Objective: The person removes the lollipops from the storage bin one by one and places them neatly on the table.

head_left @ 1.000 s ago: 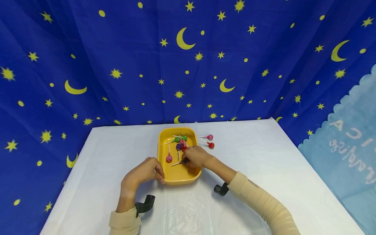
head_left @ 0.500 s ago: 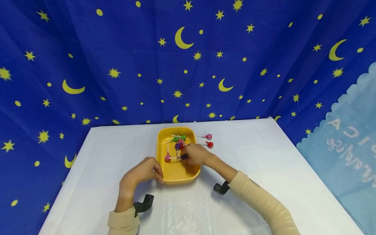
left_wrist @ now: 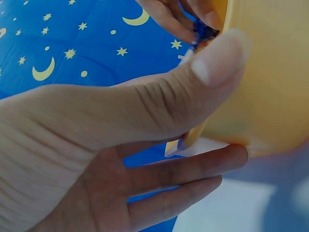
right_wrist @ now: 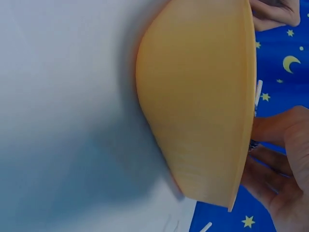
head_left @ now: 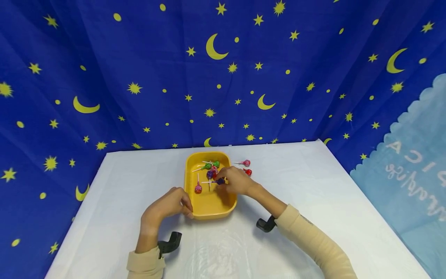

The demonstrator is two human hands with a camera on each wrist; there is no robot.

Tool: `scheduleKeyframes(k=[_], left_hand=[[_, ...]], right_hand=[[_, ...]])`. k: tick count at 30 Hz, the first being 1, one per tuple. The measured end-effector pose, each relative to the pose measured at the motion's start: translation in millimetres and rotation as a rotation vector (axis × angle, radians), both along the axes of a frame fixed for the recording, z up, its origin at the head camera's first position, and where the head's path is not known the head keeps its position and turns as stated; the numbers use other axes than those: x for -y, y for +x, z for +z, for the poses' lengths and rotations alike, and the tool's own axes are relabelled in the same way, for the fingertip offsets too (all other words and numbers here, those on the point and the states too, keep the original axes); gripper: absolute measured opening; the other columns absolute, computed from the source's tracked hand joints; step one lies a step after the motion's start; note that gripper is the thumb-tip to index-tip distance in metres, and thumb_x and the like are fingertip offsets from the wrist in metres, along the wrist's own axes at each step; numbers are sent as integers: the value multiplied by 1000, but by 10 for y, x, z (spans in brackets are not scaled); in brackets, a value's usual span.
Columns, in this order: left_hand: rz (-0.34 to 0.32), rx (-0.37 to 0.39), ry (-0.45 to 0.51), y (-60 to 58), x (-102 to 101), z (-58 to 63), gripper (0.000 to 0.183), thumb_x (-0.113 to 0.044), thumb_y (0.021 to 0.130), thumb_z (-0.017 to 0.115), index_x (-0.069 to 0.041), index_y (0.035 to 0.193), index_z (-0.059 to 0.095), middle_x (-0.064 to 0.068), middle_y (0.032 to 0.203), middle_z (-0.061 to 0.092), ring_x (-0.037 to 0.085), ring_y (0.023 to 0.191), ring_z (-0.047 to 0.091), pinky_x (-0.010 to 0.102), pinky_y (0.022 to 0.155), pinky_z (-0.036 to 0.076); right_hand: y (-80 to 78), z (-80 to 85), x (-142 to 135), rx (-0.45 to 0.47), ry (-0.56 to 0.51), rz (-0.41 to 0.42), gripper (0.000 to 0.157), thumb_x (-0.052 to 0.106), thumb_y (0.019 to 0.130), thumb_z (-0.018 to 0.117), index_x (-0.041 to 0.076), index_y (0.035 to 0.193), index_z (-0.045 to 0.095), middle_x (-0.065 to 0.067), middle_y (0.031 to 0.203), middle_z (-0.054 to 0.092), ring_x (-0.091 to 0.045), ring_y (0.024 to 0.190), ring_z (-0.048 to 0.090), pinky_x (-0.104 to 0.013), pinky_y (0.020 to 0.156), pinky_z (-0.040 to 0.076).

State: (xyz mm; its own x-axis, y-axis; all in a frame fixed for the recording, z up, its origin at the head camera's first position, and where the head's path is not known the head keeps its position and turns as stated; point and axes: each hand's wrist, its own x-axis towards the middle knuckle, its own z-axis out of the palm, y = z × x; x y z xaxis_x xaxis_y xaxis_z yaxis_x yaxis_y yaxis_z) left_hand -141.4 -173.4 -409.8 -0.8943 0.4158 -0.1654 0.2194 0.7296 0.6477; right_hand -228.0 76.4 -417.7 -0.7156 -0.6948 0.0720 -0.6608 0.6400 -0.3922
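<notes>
A yellow plastic tray (head_left: 214, 214) sits on the white-covered table with several wrapped lollipops in it. My left hand (head_left: 168, 203) grips its near left corner, thumb over the rim and fingers along the outside wall, as the left wrist view shows. Over the tray's right side, my right hand (head_left: 237, 181) pinches a dark purple lollipop (head_left: 220, 181), its white stick pointing left. In the right wrist view the tray wall partly hides those fingers. Left of them lies a pink-red lollipop (head_left: 198, 189); farther back are another purple lollipop (head_left: 210, 174) and green lollipops (head_left: 216, 164).
Outside the tray, to its right, a pink lollipop (head_left: 246, 163) and a red lollipop (head_left: 248, 172) lie on the table (head_left: 296, 186). Behind the table hangs a blue curtain (head_left: 156, 58) with yellow moons and stars. A black mount (head_left: 170, 243) projects from the left wrist.
My right hand has moved a little away from me inside the tray, carrying the dark purple lollipop toward the other lollipops. The left hand keeps its grip on the corner.
</notes>
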Motion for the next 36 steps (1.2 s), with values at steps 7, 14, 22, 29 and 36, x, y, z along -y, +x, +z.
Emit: scheduleKeyframes(k=[7, 14, 22, 29, 36], left_hand=[[32, 10, -28, 7, -23, 7, 13, -15, 71, 86, -19, 66, 74, -10, 67, 66, 12, 73, 50, 31, 72, 41], [50, 18, -34, 21, -41, 26, 14, -14, 71, 86, -19, 66, 74, -10, 67, 66, 13, 73, 50, 31, 73, 41], [52, 26, -40, 20, -43, 29, 14, -14, 71, 86, -20, 66, 74, -10, 67, 66, 13, 73, 49, 31, 73, 40], [26, 25, -5, 26, -29, 33, 13, -13, 72, 85, -18, 67, 75, -9, 68, 67, 13, 71, 50, 31, 70, 42], [6, 6, -1, 20, -17, 22, 12, -13, 72, 85, -18, 67, 75, -9, 67, 67, 12, 71, 51, 31, 70, 42]], right_hand=[[-12, 30, -151, -74, -137, -2, 22, 2, 81, 75, 8, 102, 74, -4, 100, 71, -16, 91, 64, -32, 83, 55], [-63, 10, -329, -64, -227, -12, 19, 0, 82, 75, 2, 100, 73, -5, 97, 71, -14, 88, 65, -24, 78, 55], [-76, -126, -553, -64, -280, -84, 20, 4, 83, 76, 3, 103, 72, -5, 97, 72, -14, 84, 65, -33, 75, 57], [-99, -204, -737, -91, -334, -138, 21, 5, 81, 78, 1, 101, 72, -8, 93, 70, -14, 78, 62, -29, 74, 57], [-137, -309, -859, -75, -341, -156, 23, 3, 81, 77, -2, 103, 72, -13, 99, 71, -20, 84, 68, -28, 76, 57]])
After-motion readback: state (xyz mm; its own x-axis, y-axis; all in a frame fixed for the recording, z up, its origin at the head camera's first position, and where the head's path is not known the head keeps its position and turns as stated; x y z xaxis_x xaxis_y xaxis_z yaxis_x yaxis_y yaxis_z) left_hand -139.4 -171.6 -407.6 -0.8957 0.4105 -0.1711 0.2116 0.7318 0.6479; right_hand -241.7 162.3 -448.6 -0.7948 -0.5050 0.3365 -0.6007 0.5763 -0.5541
